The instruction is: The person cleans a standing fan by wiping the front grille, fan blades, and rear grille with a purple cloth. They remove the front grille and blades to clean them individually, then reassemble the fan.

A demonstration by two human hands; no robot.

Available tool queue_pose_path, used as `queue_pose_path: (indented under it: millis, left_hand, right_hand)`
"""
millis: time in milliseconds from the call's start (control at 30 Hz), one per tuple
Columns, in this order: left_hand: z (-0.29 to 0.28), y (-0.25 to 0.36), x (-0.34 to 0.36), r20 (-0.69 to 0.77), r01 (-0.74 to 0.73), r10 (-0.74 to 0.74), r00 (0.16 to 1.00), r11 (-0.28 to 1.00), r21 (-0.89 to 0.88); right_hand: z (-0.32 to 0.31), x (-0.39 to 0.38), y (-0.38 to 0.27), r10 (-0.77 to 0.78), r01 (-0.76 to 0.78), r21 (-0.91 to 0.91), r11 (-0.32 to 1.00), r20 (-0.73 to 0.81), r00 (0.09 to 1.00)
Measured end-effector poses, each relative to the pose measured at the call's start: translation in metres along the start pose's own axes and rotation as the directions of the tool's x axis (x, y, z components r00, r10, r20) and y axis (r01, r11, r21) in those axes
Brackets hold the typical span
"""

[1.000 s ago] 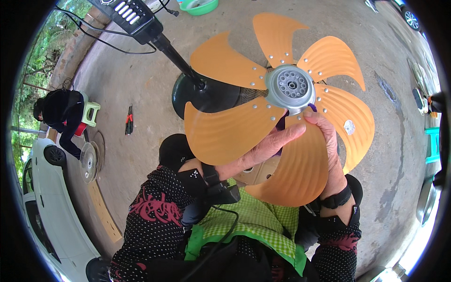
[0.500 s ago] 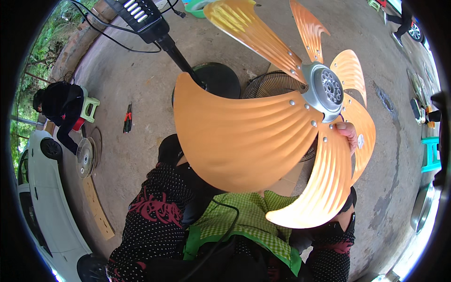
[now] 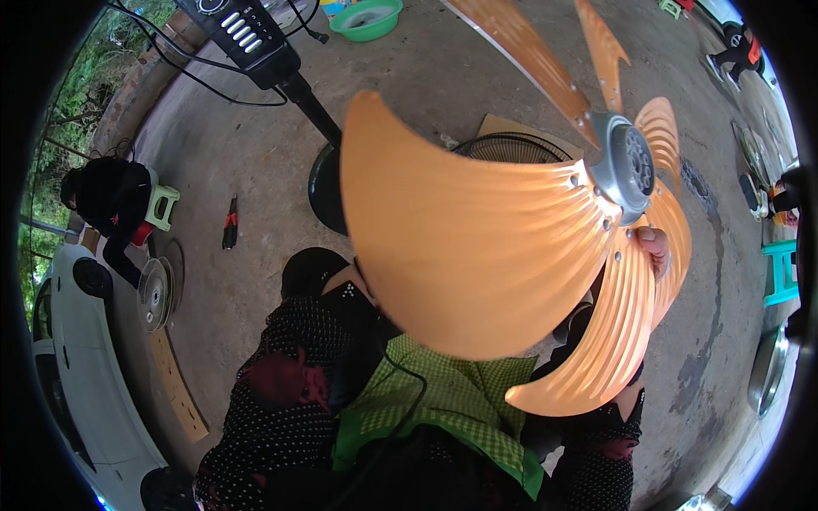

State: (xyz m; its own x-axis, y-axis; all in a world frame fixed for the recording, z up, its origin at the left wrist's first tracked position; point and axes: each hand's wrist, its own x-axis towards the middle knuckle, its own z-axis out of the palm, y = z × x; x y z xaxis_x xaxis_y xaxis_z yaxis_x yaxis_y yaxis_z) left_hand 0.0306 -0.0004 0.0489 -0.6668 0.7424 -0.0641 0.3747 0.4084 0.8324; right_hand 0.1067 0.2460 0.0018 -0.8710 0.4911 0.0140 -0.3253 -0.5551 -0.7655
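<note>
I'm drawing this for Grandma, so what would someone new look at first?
Probably the big orange fan wheel, filling the middle and right, with its silver hub right of centre and the right hand gripping a blade just below. Next might come the green checked apron at the bottom middle, then the black box with white buttons at the upper left.

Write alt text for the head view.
Large orange fan rotor, tilted, with the wearer's right hand gripping it below the grey hub; the left hand is hidden behind a blade. Green checked apron below; black fan stand, red-and-black tool and stooping co-worker to the left.
</note>
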Motion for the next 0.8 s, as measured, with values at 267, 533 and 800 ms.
queue_pose_path:
  millis: [267,533,800]
  left_hand:
    - [-0.005,-0.008,0.011,-0.035,0.01,-0.012,0.999,0.999,-0.051]
    - [-0.005,-0.011,0.008,-0.052,0.02,-0.024,0.998,0.997,-0.073]
    - [0.0,-0.018,0.013,-0.054,0.029,-0.035,0.998,0.992,-0.12]
  right_hand:
    - [0.003,-0.027,-0.008,0.126,-0.126,0.002,0.992,-0.018,0.992]
    - [0.011,-0.026,-0.006,0.169,-0.169,0.02,0.985,-0.001,0.986]
    - [0.015,-0.03,-0.011,0.216,-0.216,0.023,0.976,0.011,0.976]
